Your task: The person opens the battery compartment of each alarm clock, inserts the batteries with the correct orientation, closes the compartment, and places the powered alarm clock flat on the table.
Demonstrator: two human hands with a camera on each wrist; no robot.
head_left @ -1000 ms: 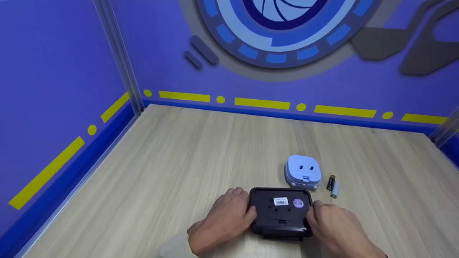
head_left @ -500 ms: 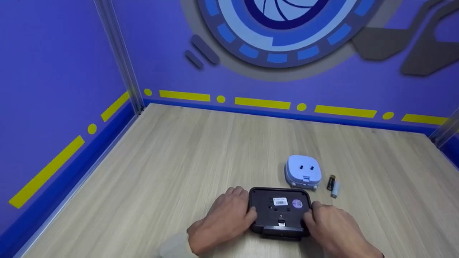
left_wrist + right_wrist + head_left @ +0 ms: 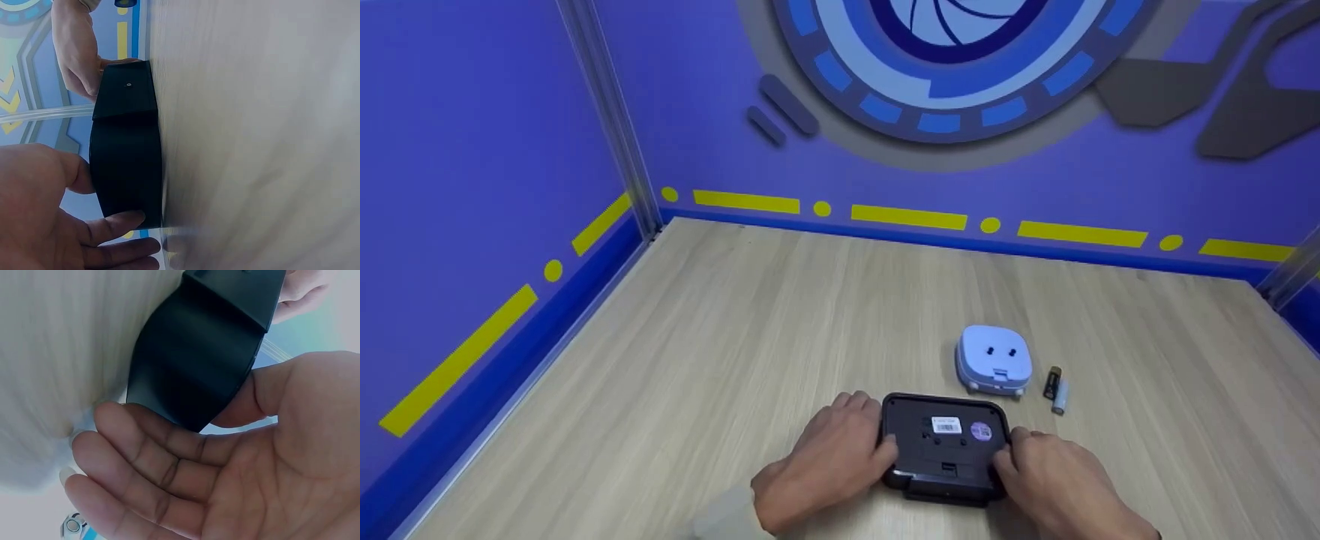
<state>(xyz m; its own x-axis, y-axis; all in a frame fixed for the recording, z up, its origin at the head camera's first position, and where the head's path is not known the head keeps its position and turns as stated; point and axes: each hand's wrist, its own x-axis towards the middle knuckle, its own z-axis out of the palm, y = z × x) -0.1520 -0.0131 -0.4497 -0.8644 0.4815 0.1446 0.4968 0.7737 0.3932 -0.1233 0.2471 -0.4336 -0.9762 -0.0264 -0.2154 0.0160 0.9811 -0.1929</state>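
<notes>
A black alarm clock (image 3: 945, 444) lies face down near the front of the table, its back up with a white barcode label, a round purple sticker and small knobs. My left hand (image 3: 836, 450) grips its left side; in the left wrist view the thumb (image 3: 77, 173) lies on the back and the index finger against the side wall. From the right, my right hand (image 3: 1061, 469) pinches the opposite side between thumb (image 3: 247, 405) and fingers. Just behind it sits a light blue alarm clock (image 3: 996, 360), also back up, with two black knobs and a small hatch.
Two AA batteries lie side by side right of the blue clock, one black and gold (image 3: 1051, 382), one pale grey (image 3: 1060, 397). A purple-blue wall (image 3: 720, 165) with yellow dashes stands along the table's back and left edges.
The black clock's right side has shifted slightly left, and its tilt has changed a little, with glints on its back coming and going. My right hand moved with it; the left hand stayed.
</notes>
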